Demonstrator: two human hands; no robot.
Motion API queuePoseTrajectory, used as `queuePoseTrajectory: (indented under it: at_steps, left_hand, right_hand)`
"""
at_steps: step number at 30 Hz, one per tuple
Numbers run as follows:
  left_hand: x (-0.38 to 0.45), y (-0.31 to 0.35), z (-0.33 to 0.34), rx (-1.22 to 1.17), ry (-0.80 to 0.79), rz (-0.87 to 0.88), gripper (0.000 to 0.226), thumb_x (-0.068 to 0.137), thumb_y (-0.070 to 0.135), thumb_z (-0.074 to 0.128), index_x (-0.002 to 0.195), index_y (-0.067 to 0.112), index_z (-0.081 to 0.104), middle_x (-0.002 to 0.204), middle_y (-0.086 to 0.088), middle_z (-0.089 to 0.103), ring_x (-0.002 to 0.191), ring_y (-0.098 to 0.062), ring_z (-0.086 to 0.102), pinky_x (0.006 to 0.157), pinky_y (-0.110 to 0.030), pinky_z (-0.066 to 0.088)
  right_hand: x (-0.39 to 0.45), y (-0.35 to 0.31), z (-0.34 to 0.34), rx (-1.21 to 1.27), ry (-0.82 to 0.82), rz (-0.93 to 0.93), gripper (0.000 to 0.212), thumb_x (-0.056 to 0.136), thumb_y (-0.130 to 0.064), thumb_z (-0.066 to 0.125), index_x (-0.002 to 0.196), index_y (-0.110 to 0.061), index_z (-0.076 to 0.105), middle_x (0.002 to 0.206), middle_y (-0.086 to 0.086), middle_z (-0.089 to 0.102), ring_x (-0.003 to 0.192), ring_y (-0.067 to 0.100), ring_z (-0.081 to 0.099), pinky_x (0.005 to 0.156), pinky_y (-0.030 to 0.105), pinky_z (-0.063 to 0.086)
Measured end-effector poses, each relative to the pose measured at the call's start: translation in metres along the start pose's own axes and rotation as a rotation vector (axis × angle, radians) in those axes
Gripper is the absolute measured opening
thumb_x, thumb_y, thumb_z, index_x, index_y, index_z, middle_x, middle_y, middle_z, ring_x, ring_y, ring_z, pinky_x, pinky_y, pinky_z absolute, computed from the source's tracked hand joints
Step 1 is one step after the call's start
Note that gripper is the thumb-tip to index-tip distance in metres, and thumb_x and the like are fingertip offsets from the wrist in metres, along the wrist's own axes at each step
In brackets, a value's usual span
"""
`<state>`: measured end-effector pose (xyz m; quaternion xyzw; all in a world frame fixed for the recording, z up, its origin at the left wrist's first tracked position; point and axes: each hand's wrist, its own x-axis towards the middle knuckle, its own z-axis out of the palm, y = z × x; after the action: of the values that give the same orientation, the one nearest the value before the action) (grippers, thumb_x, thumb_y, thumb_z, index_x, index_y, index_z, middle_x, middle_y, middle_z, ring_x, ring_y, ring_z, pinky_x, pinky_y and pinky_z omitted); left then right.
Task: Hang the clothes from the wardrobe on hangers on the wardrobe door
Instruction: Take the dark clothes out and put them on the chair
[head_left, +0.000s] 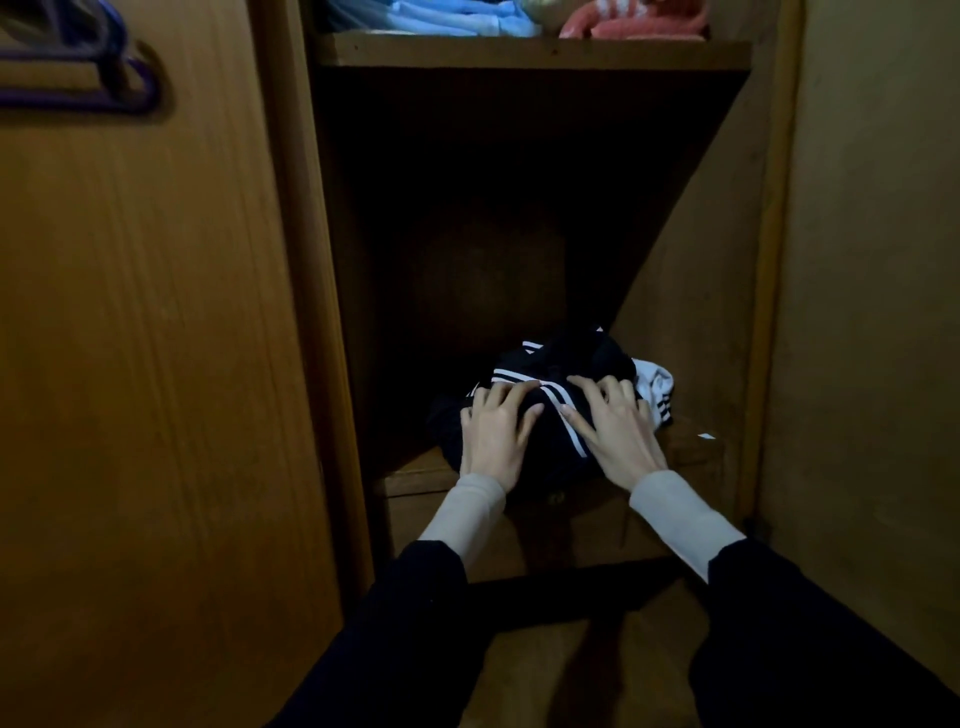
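A black garment with white stripes (558, 358) lies bunched on the lower wardrobe shelf (685, 449). A white piece with dark stripes (655, 387) pokes out at its right. My left hand (493, 434) rests on the left part of the garment with fingers spread. My right hand (613, 428) lies on its right part, fingers spread and slightly bent on the cloth. Purple hangers (122, 78) hang on the wardrobe door (145, 338) at the upper left.
The upper shelf (530, 52) carries folded light blue clothes (457, 15) and a pink item (639, 21). The open compartment behind the garment is dark. A beige wall (872, 312) stands at the right. A dark strap (571, 592) lies below the shelf.
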<state>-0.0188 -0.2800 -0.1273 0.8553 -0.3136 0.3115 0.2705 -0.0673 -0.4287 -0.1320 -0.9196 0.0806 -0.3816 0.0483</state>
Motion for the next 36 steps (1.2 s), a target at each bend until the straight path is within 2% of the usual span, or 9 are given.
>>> queuePoseTrajectory:
  at_steps: [3,5,9,14,17,21,26,31,36]
  left_hand:
    - [0.002,0.002,-0.003,0.069,0.018,0.006,0.047,0.095,0.048,0.025,0.131,0.028,0.046,0.129,0.0,0.05,0.121,-0.023,0.039,0.098,-0.04,0.028]
    - [0.006,0.004,-0.005,0.093,0.056,0.014,0.064,0.085,0.055,0.009,0.128,0.027,0.048,0.127,0.0,0.051,0.119,-0.021,0.04,0.097,-0.038,0.027]
    - [0.019,0.008,-0.005,0.122,0.088,0.017,0.072,0.081,0.054,0.004,0.129,0.022,0.048,0.128,-0.001,0.051,0.121,-0.022,0.041,0.099,-0.039,0.028]
    - [0.033,0.012,0.004,0.135,0.023,-0.036,0.064,0.09,0.051,0.008,0.14,0.021,0.036,0.143,-0.002,0.041,0.134,-0.021,0.031,0.109,-0.038,0.023]
    - [0.037,0.006,0.014,0.092,-0.083,-0.144,0.051,0.099,0.044,0.021,0.147,0.026,0.02,0.154,-0.002,0.023,0.143,-0.023,0.013,0.115,-0.042,0.013]
    - [0.036,0.0,0.024,0.109,-0.192,-0.194,0.054,0.099,0.047,0.017,0.149,0.031,0.008,0.156,-0.008,0.018,0.14,-0.031,0.024,0.114,-0.046,0.017]
    - [0.029,-0.003,0.029,0.232,-0.185,-0.126,0.057,0.097,0.052,0.014,0.149,0.03,0.005,0.141,-0.01,0.043,0.128,-0.029,0.04,0.106,-0.046,0.024]
    - [0.015,-0.01,0.028,0.248,-0.052,-0.026,0.081,0.079,0.061,-0.009,0.146,0.027,0.021,0.126,-0.004,0.055,0.119,-0.021,0.047,0.101,-0.04,0.027]
    - [0.007,-0.011,0.028,0.265,0.012,0.02,0.075,0.084,0.059,-0.002,0.135,0.023,0.04,0.118,-0.001,0.06,0.112,-0.02,0.051,0.094,-0.038,0.029]
  right_hand:
    - [0.004,-0.001,-0.005,-0.086,0.111,-0.052,0.056,0.09,-0.052,0.018,0.126,-0.023,0.049,0.117,0.006,0.052,0.109,0.025,0.047,0.09,0.043,0.036]
    - [0.012,-0.003,-0.01,-0.1,0.207,-0.094,0.05,0.089,-0.048,0.023,0.118,-0.021,0.054,0.115,0.006,0.054,0.106,0.025,0.05,0.085,0.043,0.038]
    - [0.036,-0.005,-0.017,-0.051,0.243,-0.126,0.047,0.089,-0.043,0.027,0.12,-0.019,0.053,0.13,0.008,0.05,0.12,0.026,0.044,0.095,0.044,0.035]
    - [0.068,0.007,-0.011,0.058,-0.039,0.008,0.051,0.097,-0.047,0.03,0.143,-0.027,0.027,0.155,0.008,0.018,0.143,0.03,0.014,0.113,0.054,0.012]
    - [0.071,0.016,0.0,0.188,-0.243,0.054,0.057,0.094,-0.056,0.028,0.146,-0.036,0.015,0.158,0.006,0.009,0.141,0.034,0.018,0.113,0.054,0.018]
    - [0.062,0.026,0.011,0.176,-0.339,0.051,0.058,0.091,-0.063,0.021,0.145,-0.043,0.012,0.15,0.008,0.031,0.135,0.035,0.028,0.109,0.051,0.022]
    - [0.044,0.03,0.011,0.186,-0.328,-0.02,0.062,0.086,-0.068,0.022,0.144,-0.044,0.017,0.119,0.015,0.055,0.121,0.033,0.042,0.097,0.043,0.038]
    - [0.027,0.031,0.012,0.204,-0.217,-0.062,0.058,0.087,-0.067,0.027,0.139,-0.042,0.03,0.113,0.006,0.055,0.117,0.023,0.045,0.086,0.037,0.043]
    - [0.016,0.029,0.014,0.188,-0.106,-0.096,0.053,0.089,-0.063,0.033,0.128,-0.03,0.048,0.109,-0.002,0.061,0.11,0.018,0.052,0.078,0.032,0.043]
